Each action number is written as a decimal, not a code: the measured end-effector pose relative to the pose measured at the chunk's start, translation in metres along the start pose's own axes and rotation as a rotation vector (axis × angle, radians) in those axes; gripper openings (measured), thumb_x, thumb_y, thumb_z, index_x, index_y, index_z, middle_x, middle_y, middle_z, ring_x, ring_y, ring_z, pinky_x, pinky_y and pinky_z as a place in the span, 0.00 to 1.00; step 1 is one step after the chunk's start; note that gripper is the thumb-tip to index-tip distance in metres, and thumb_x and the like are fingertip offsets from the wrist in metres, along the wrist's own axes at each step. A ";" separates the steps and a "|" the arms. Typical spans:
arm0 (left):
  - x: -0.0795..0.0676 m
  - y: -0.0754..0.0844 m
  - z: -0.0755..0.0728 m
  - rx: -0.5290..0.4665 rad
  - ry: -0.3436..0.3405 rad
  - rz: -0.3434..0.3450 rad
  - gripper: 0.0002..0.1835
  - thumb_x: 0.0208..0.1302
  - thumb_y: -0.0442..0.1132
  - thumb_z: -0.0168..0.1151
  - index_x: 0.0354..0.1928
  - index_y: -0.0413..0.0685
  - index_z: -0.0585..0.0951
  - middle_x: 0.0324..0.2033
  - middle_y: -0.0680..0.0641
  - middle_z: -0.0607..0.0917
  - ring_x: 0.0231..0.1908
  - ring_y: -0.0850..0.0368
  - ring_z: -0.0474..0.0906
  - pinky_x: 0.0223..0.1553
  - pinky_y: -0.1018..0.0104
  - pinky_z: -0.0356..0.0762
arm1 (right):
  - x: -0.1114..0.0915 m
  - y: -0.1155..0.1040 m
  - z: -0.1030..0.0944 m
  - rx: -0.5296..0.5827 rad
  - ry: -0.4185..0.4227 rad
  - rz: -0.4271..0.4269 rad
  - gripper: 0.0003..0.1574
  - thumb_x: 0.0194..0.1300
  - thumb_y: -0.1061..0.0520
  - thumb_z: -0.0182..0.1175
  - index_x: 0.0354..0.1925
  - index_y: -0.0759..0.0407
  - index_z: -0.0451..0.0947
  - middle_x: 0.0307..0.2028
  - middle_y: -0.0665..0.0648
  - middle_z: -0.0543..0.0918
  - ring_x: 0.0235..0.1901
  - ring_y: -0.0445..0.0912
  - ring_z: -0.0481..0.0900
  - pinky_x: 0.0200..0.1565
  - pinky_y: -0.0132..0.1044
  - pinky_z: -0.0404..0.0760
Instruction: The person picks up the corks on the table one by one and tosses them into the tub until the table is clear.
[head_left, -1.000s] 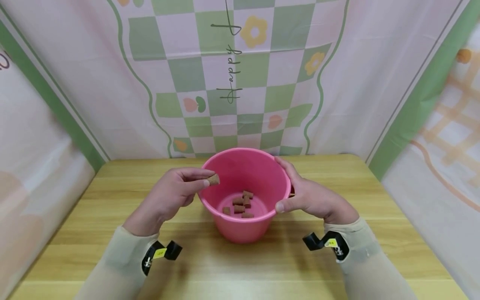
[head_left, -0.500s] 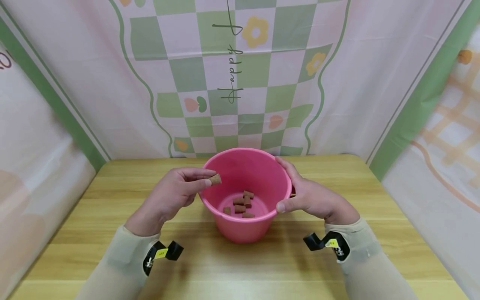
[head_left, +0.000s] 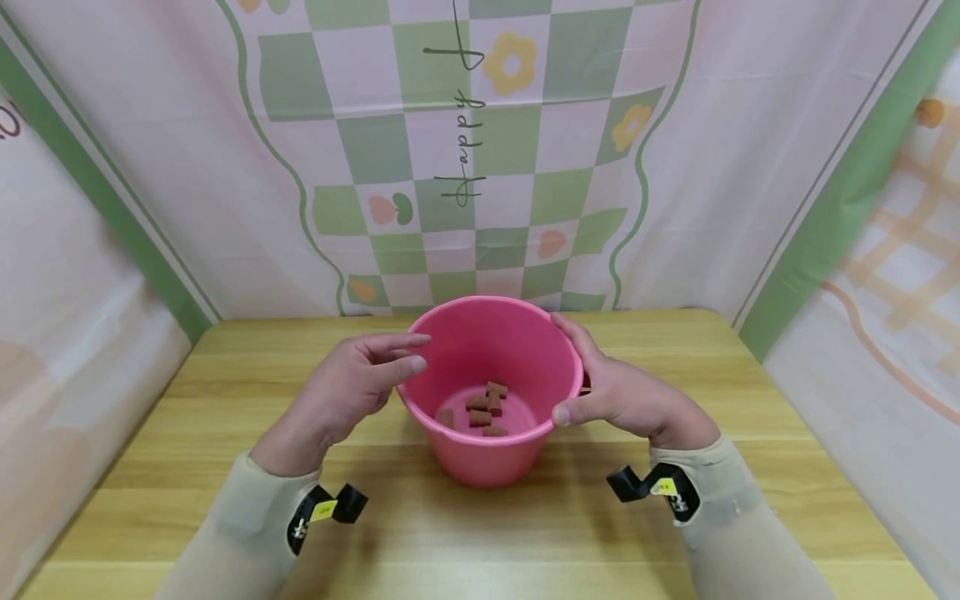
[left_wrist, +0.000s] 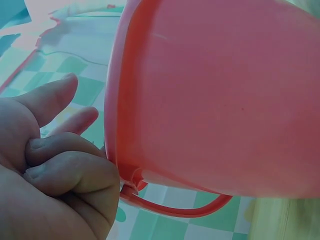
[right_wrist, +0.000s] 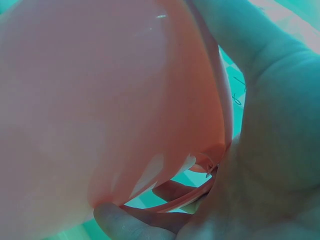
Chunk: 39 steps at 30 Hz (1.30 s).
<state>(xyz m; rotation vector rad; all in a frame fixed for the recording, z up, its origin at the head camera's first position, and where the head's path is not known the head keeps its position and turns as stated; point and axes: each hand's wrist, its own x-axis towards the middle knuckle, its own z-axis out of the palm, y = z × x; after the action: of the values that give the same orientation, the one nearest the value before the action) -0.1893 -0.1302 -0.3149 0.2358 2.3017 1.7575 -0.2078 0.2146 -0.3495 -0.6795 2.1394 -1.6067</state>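
A pink bucket (head_left: 483,463) with a handle (left_wrist: 175,211) stands upright on the table. Several brown corks (head_left: 480,418) lie on its bottom, one of them (head_left: 446,417) close to the left inner wall. At the left rim is my left hand (head_left: 348,387); its thumb and forefinger are spread apart with nothing between them. Its other fingers are curled in the left wrist view. My right hand (head_left: 626,396) holds the bucket's right side, thumb over the rim and fingers against the outer wall near the handle.
The bucket rests on a light wooden table (head_left: 480,550). Behind it hangs a curtain (head_left: 435,150) with green and white checks, and more printed cloth (head_left: 877,333) rises at both sides. A black wrist mount (head_left: 326,508) sits on each sleeve.
My left thumb and forefinger have parted and let go of the cork, which now lies in the bucket at the left. The right hand and the bucket have not moved.
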 end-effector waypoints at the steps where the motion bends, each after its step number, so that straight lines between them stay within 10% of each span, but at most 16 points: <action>1: 0.000 0.000 0.000 -0.003 -0.001 -0.001 0.21 0.65 0.46 0.69 0.60 0.53 0.83 0.37 0.46 0.84 0.19 0.57 0.61 0.20 0.70 0.61 | 0.000 0.000 0.000 -0.001 0.000 -0.001 0.74 0.53 0.53 0.77 0.78 0.36 0.35 0.72 0.61 0.58 0.65 0.63 0.66 0.54 0.49 0.78; 22: -0.010 -0.020 -0.020 -0.115 -0.098 0.093 0.24 0.68 0.37 0.65 0.65 0.41 0.77 0.54 0.36 0.82 0.19 0.59 0.63 0.20 0.72 0.59 | 0.000 0.002 -0.001 -0.016 -0.001 -0.009 0.75 0.53 0.53 0.77 0.79 0.36 0.33 0.71 0.62 0.60 0.64 0.63 0.67 0.56 0.53 0.75; 34: -0.033 -0.051 -0.074 0.015 0.011 0.075 0.24 0.69 0.40 0.65 0.64 0.40 0.78 0.52 0.41 0.83 0.17 0.65 0.59 0.17 0.73 0.62 | 0.000 0.001 -0.001 -0.023 0.014 0.009 0.74 0.52 0.54 0.78 0.78 0.35 0.35 0.71 0.59 0.59 0.64 0.61 0.67 0.55 0.50 0.77; 39: -0.049 -0.070 -0.101 0.013 0.090 0.049 0.16 0.70 0.39 0.64 0.58 0.55 0.83 0.49 0.52 0.85 0.19 0.66 0.63 0.18 0.73 0.65 | 0.000 0.000 -0.001 -0.017 0.006 0.003 0.74 0.53 0.53 0.77 0.78 0.35 0.35 0.72 0.58 0.59 0.64 0.61 0.67 0.55 0.51 0.76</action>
<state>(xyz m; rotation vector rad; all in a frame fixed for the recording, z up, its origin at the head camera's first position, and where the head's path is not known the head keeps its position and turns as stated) -0.1700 -0.2557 -0.3531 0.2217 2.3903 1.8128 -0.2087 0.2157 -0.3494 -0.6776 2.1590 -1.5930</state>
